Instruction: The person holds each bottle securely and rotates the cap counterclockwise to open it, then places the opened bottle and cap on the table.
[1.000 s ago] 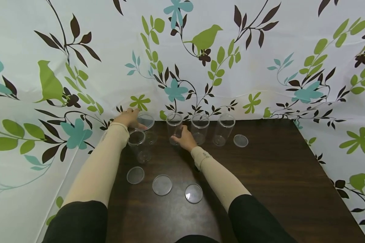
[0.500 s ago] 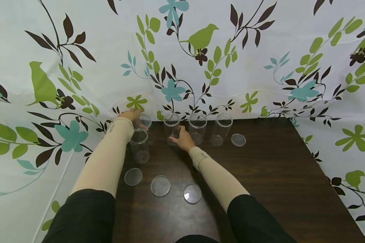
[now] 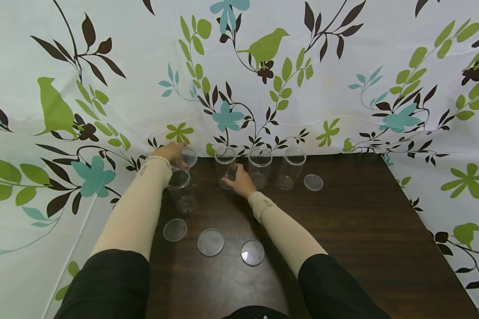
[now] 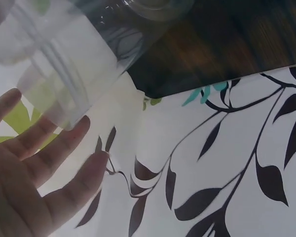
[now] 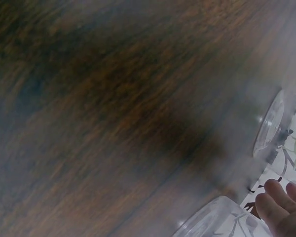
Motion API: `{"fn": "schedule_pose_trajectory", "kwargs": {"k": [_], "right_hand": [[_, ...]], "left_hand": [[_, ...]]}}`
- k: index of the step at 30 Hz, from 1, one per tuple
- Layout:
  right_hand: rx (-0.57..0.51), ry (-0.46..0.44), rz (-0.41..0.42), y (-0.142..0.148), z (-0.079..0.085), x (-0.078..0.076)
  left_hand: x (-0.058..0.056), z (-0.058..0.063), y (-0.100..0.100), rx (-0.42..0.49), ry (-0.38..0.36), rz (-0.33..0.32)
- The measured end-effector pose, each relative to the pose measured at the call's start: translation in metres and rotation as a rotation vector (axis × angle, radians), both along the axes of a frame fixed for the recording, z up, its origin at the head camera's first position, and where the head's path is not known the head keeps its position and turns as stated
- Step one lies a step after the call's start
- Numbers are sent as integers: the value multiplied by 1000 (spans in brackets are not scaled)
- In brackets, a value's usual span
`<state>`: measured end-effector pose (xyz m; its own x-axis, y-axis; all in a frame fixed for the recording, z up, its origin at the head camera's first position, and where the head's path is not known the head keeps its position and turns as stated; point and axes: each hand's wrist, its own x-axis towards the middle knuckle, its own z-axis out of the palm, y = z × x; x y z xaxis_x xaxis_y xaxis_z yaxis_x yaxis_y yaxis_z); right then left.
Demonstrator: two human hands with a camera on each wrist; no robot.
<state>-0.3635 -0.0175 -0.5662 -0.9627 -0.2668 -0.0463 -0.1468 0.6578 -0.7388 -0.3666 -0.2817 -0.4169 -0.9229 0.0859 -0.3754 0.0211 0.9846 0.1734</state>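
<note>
In the head view, my left hand [image 3: 171, 154] grips the rim of the back-left clear plastic jar [image 3: 190, 157], thumb in front and fingers behind. The left wrist view shows fingers [image 4: 64, 153] along that jar's rim [image 4: 71, 86]. A front-left jar [image 3: 182, 195] leans slightly beside my left wrist. My right hand [image 3: 241, 182] holds another clear jar [image 3: 225, 164] low on its side, thumb across its front. Fingertips [image 5: 276, 200] show between two jars in the right wrist view; the thumb is out of that view. All these jars have no lid on.
Two more jars [image 3: 260, 161] [image 3: 291, 168] stand right of my right hand. Flat round clear lids lie on the dark wooden table [image 3: 363, 230]: three in front [image 3: 174, 230] [image 3: 210, 242] [image 3: 252, 253], one at the right [image 3: 313, 182]. A patterned sheet [image 3: 327, 88] covers the walls behind and beside.
The front-left jar's rim has rocked slightly right, then back left. The head view has shifted a little. Both hands keep nearly the same places on their jars.
</note>
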Motion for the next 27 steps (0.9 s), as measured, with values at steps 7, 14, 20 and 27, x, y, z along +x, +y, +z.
{"fn": "schedule_pose_trajectory", "kwargs": {"k": [7,14,20,27], "right_hand": [[-14,-5,4,-1,2,1],[-26,-13,3,-4,1,9],[18,59,-19,-7,10,27],[167,452,-57,-3,36,76]], "left_hand": [[8,12,-2,36,65,-12],[7,31,-3,-20,125,-49],[21,65,-9,38,195,-27],[52,107,-19,156,347,-16]]}}
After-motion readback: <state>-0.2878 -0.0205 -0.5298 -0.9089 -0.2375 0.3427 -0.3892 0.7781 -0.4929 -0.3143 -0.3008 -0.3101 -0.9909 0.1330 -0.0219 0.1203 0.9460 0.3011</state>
